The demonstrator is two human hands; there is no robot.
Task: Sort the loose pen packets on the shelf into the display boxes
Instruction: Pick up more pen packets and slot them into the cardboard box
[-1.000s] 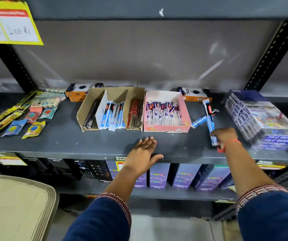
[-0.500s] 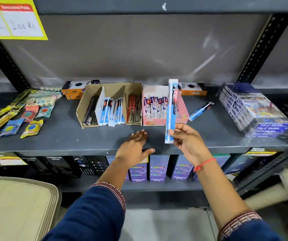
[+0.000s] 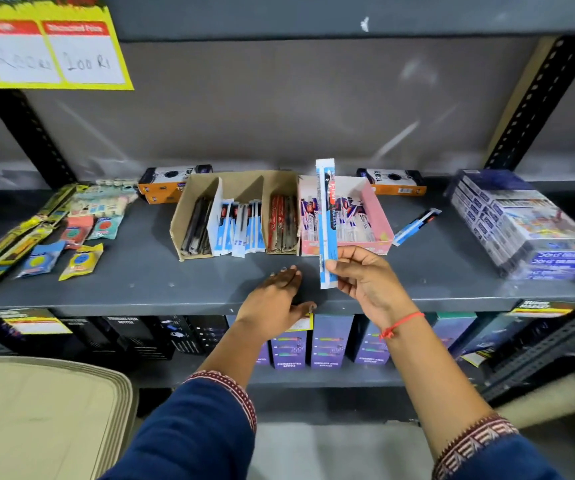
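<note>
Standing upright, pen packet, seemingly cap-up

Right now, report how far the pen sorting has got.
Done: the cardboard display box and pink box already hold packets in rows. In hand: the right hand holds one blue pen packet upright; the left hand rests flat on the shelf. Left: one loose blue packet right of the pink box.

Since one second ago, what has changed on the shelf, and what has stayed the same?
The right hand lifted one blue pen packet from the right side of the shelf and brought it left; it now stands upright before the pink box. The other loose packet stayed lying there. The left hand remained flat on the shelf edge; the boxes did not move.
</note>
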